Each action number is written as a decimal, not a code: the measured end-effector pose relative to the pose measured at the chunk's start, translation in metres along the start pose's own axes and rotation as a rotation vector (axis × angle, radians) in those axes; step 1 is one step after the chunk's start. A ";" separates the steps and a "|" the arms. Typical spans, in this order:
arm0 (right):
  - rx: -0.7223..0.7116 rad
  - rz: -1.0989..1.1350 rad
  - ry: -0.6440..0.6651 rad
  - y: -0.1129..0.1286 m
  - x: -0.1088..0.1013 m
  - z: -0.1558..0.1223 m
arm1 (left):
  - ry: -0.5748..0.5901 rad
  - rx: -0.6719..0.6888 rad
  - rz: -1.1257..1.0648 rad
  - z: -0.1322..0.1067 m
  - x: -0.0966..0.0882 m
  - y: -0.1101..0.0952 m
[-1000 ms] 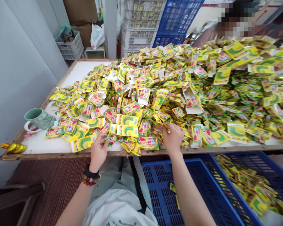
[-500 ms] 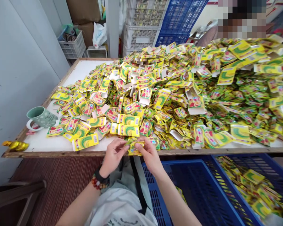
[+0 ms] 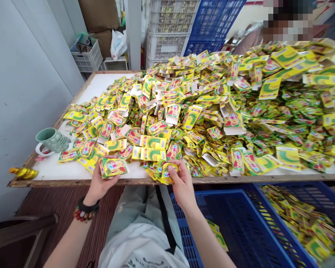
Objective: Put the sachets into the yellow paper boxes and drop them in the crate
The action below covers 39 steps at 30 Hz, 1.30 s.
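Observation:
My left hand (image 3: pixel 102 182) is closed around a small yellow-and-green printed box (image 3: pixel 113 167), just over the table's front edge. To its right, my right hand (image 3: pixel 182 182) pinches small shiny yellow-green packets (image 3: pixel 167 172) between thumb and fingers; how many is hard to tell. Right behind the hands, two yellow boxes (image 3: pixel 149 153) lie side by side at the front of a large heap of boxes and packets (image 3: pixel 184 100). Many of the heaped boxes have raised white flaps. The table (image 3: pixel 86 87) has a white top and a wooden rim.
A green mug (image 3: pixel 51 138) and a gold-coloured ornament (image 3: pixel 24 172) stand at the left. Below the table, a blue crate (image 3: pixel 231 197) holds a few boxes, and another crate (image 3: pixel 279 182) holds many. Stacked crates (image 3: pixel 169 42) and a person (image 3: pixel 248 39) are behind.
My hands have drawn apart. The left has moved left and now holds a box; the right keeps the packets, slightly further right.

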State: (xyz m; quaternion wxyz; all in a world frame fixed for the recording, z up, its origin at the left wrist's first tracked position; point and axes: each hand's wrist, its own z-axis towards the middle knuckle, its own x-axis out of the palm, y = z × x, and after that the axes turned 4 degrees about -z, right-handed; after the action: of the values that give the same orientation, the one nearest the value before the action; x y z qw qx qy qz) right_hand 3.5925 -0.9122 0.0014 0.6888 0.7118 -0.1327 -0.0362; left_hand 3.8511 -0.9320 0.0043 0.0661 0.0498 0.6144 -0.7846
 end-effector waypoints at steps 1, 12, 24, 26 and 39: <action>0.006 0.043 0.006 0.003 0.006 -0.003 | 0.023 -0.021 -0.187 -0.004 0.011 -0.004; -0.045 0.004 -0.039 0.007 0.006 -0.002 | 0.163 -0.027 -0.518 -0.018 0.078 -0.007; -0.297 -0.624 0.271 0.046 -0.014 0.005 | 0.437 0.370 0.712 0.010 0.077 -0.012; -0.285 -0.709 0.325 0.050 -0.016 0.007 | 0.362 0.474 0.745 0.007 0.083 -0.008; -0.614 -1.375 0.034 0.020 0.010 -0.005 | 0.358 0.301 0.384 -0.021 0.105 0.012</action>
State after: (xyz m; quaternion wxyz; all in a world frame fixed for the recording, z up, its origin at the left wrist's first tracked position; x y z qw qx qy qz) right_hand 3.6001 -0.9104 0.0229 0.6803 0.4106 0.3686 -0.4824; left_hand 3.7490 -0.9190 -0.0286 0.0961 0.3118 0.4726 -0.8186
